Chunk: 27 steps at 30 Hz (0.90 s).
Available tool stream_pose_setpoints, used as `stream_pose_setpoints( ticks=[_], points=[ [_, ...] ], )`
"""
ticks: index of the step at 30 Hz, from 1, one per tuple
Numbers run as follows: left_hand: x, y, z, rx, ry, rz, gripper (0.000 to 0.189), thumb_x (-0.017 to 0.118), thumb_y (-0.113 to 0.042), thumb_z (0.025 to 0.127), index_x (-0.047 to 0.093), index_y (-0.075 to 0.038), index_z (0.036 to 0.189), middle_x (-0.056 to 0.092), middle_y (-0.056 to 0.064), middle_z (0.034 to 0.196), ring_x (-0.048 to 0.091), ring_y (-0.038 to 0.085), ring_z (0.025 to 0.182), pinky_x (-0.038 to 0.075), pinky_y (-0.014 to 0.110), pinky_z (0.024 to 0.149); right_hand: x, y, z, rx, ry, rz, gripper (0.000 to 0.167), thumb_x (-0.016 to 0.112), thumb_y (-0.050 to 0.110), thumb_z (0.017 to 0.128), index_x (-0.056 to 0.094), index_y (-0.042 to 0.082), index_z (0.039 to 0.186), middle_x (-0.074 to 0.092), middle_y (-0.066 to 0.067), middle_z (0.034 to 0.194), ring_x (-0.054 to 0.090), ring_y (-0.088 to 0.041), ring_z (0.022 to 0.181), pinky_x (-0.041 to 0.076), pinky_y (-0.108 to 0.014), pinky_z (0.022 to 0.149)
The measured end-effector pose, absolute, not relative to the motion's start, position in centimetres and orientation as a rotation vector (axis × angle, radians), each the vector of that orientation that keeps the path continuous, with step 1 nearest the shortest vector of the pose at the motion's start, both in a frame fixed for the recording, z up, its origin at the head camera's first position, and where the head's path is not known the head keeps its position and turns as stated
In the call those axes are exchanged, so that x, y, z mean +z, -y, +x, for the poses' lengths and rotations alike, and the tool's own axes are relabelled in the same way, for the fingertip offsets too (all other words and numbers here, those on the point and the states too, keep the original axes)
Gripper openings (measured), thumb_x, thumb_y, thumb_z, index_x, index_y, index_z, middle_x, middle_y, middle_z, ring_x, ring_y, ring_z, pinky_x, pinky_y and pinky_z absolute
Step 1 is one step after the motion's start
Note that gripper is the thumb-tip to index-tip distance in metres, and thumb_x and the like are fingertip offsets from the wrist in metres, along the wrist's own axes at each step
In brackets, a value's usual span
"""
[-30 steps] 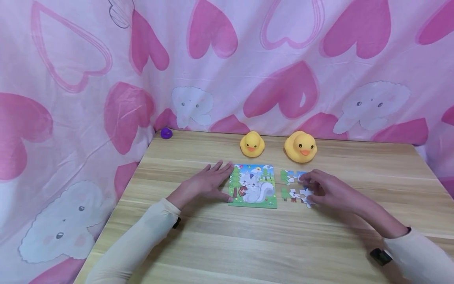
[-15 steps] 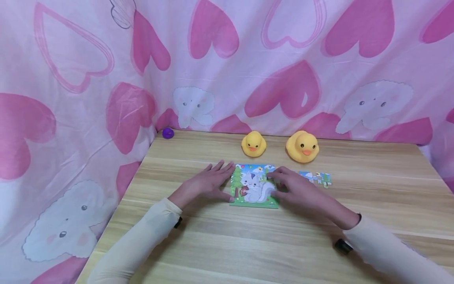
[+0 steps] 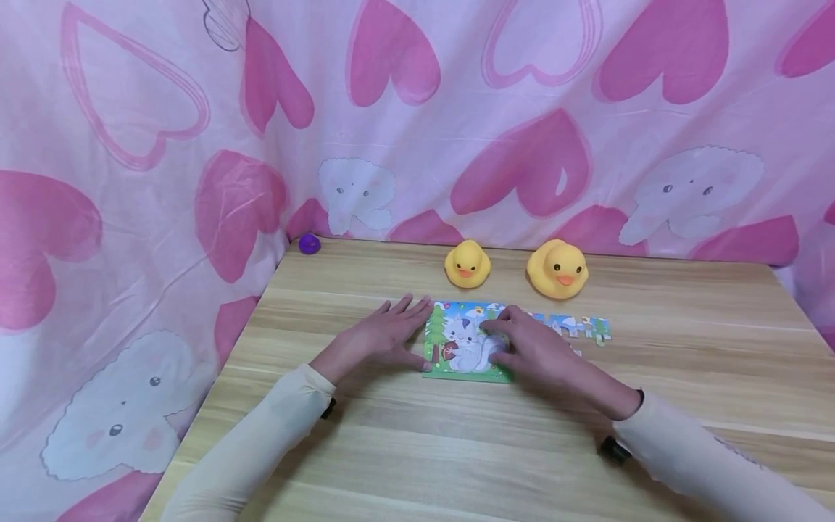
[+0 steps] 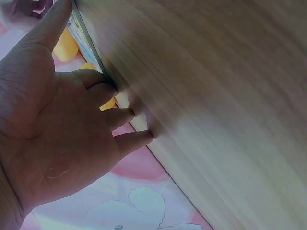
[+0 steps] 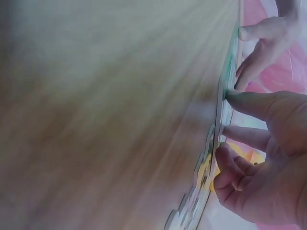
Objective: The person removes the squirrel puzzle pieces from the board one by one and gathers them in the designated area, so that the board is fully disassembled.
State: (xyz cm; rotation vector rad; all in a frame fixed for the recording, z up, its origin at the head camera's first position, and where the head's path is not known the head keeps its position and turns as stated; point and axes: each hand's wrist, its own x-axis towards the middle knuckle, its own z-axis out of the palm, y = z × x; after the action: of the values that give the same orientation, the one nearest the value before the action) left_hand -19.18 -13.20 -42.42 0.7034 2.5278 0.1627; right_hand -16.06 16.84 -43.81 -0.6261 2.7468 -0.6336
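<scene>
No readable writing
Small dark marks (image 3: 738, 451) run along the right sleeve (image 3: 701, 464); they are too blurred to read

Your head view looks forward and down on the table (image 3: 457, 449) from its near side, far enough back to see both far corners; your wrist views look from low and close, tipped sideways, toward the far edge; both show your left hand (image 3: 381, 339).
</scene>
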Motion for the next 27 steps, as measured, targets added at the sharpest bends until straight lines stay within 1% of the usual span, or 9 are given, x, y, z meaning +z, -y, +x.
stream_pose_setpoints(
  ticks=[6, 9, 12, 18, 22, 27],
  points=[
    [-42.6, 13.1, -19.2, 0.173, -2.529, 0.710, 0.118, 0.069, -0.075, 0.088, 0.002, -0.025, 0.172, -0.003, -0.007, 0.180, -0.006, 0.027, 0.168, 0.004, 0.057, 0.137, -43.5, -17.1, -16.7, -0.701, -2.706, -0.613, 0.054, 0.086, 0.027, 0.091, 0.067, 0.024, 0.142, 0.059, -0.005, 0.127, 0.057, -0.019, 0.099, 0.052, -0.031, 0.080],
    [-42.6, 13.1, -19.2, 0.176, -2.533, 0.705, 0.118, 0.069, -0.075, 0.088, 0.003, -0.025, 0.172, -0.003, -0.007, 0.180, -0.005, 0.027, 0.168, 0.005, 0.057, 0.137, -43.3, -17.2, -17.0, -0.723, -2.705, -0.649, 0.052, 0.086, 0.022, 0.090, 0.068, 0.025, 0.138, 0.060, -0.005, 0.126, 0.057, -0.020, 0.100, 0.054, -0.031, 0.081],
    [-42.7, 13.1, -19.2, 0.173, -2.535, 0.693, 0.118, 0.069, -0.075, 0.087, 0.003, -0.025, 0.172, -0.002, -0.007, 0.180, -0.005, 0.026, 0.168, 0.004, 0.057, 0.137, -43.2, -17.2, -17.3, -0.746, -2.687, -0.670, 0.052, 0.086, 0.017, 0.090, 0.068, 0.026, 0.138, 0.060, -0.005, 0.124, 0.057, -0.020, 0.100, 0.055, -0.031, 0.081],
    [-42.5, 13.2, -19.2, 0.175, -2.536, 0.692, 0.118, 0.070, -0.075, 0.088, 0.004, -0.025, 0.172, -0.002, -0.007, 0.180, -0.005, 0.026, 0.168, 0.004, 0.057, 0.137, -42.9, -17.2, -17.7, -0.756, -2.652, -0.703, 0.052, 0.084, 0.011, 0.090, 0.069, 0.024, 0.139, 0.060, -0.006, 0.121, 0.056, -0.021, 0.101, 0.054, -0.031, 0.083],
    [-42.5, 13.2, -19.2, 0.170, -2.541, 0.700, 0.118, 0.069, -0.075, 0.088, 0.004, -0.025, 0.172, -0.002, -0.007, 0.181, -0.005, 0.028, 0.168, 0.004, 0.058, 0.137, -42.9, -17.0, -17.8, -0.761, -2.654, -0.705, 0.053, 0.083, 0.009, 0.090, 0.069, 0.022, 0.139, 0.060, -0.006, 0.119, 0.056, -0.020, 0.099, 0.055, -0.030, 0.081],
    [-42.7, 13.3, -19.3, 0.158, -2.539, 0.698, 0.118, 0.068, -0.077, 0.087, 0.002, -0.027, 0.172, -0.003, -0.008, 0.180, -0.006, 0.027, 0.168, 0.005, 0.058, 0.137, -43.3, -17.8, -17.9, -0.823, -2.677, -0.710, 0.052, 0.083, 0.010, 0.089, 0.072, 0.022, 0.138, 0.060, -0.004, 0.115, 0.057, -0.018, 0.094, 0.055, -0.026, 0.075]
  ],
)
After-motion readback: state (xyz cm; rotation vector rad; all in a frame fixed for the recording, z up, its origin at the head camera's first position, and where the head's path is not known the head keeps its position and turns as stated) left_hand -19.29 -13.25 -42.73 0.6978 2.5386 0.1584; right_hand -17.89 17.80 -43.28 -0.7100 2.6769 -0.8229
